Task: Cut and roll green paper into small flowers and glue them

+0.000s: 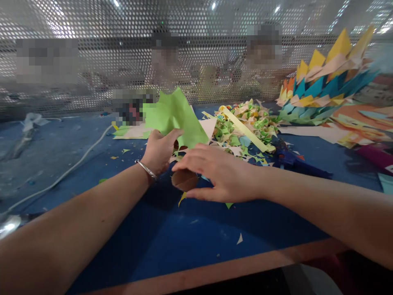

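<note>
Your left hand (159, 149) pinches a green paper sheet (176, 116) (crumpled, lifted); your right hand (216, 172) lies flat, fingers extended, holding nothing, over a brown paper piece (184, 180) just beside.

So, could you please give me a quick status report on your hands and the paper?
Left hand gripping green paper sheet. Right hand flat over brown paper piece. Paper scrap pile just behind.

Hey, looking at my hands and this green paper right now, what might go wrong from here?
The green sheet in your left hand is already creased and may tear if pulled. Your right hand hovers over the brown piece, so it could sweep it into the paper scraps. The white cable may snag your left arm.
</note>
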{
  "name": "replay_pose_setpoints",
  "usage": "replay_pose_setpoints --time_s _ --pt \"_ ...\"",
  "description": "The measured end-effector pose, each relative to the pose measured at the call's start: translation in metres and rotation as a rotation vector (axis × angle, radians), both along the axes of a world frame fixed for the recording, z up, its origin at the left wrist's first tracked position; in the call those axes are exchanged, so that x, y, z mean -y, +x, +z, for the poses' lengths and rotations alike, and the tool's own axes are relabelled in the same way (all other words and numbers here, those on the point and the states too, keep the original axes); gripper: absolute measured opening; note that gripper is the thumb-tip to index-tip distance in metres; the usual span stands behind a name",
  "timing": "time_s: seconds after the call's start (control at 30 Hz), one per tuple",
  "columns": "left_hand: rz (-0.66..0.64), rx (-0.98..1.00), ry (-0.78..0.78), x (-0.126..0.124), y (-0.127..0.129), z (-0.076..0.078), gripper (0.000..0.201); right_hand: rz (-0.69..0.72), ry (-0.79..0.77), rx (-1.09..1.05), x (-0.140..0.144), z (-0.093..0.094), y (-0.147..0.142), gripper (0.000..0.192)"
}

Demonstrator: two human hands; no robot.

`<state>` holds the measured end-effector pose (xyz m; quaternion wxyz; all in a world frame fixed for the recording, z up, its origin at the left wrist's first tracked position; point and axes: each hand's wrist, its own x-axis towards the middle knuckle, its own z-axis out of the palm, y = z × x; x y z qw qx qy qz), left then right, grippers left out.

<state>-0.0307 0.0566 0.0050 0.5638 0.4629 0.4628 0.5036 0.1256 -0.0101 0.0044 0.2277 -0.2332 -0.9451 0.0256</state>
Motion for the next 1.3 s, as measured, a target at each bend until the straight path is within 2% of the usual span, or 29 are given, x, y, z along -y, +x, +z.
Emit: replay_pose_setpoints --time_s 0.07,0.13,0.2,0.3,0.43,0.73,0.8,0.9,1.0,1.13,1.23,1.3 --pt "-0.015 -0.008 0.035 0.003 0.001 -0.001 0.026 -0.073 -0.011 -0.089 0.006 0.004 0.016 0.041" --pt "-0.059 -0.025 0.061 0.006 0.002 -0.002 0.027 -0.207 0.01 -0.12 0.008 0.005 0.031 0.041" --pt "-0.137 -0.06 0.029 0.012 0.004 -0.002 0.027 -0.314 0.06 -0.14 0.007 0.003 0.043 0.04" --pt "-0.227 -0.06 -0.062 0.02 0.007 -0.001 0.026 -0.371 0.141 -0.107 0.003 -0.003 0.051 0.039" --pt "-0.302 -0.046 -0.148 0.026 0.009 0.0 0.023 -0.364 0.16 -0.041 0.0 -0.007 0.052 0.04" --pt "-0.332 0.024 -0.178 0.017 0.004 -0.007 0.018 -0.284 0.025 -0.033 0.001 -0.007 0.055 0.039" --pt "-0.406 0.041 -0.176 0.018 0.003 -0.005 0.016 -0.267 0.015 -0.043 0.002 -0.006 0.055 0.037" --pt "-0.542 0.055 -0.17 0.02 0.001 -0.002 0.024 -0.236 0.012 -0.058 0.005 -0.005 0.054 0.031" --pt "-0.596 0.064 -0.154 0.021 -0.001 0.001 0.025 -0.232 0.013 -0.067 0.007 -0.004 0.053 0.03" --pt "-0.598 0.03 -0.182 0.019 -0.001 0.002 0.022 -0.229 0.009 -0.066 0.007 -0.003 0.053 0.032" --pt "-0.512 0.07 -0.309 0.017 -0.001 0.002 0.011 -0.238 0.02 -0.079 0.007 -0.003 0.053 0.035" --pt "-0.45 0.134 -0.381 0.016 -0.002 0.003 0.017 -0.245 0.03 -0.085 0.007 -0.002 0.053 0.037"
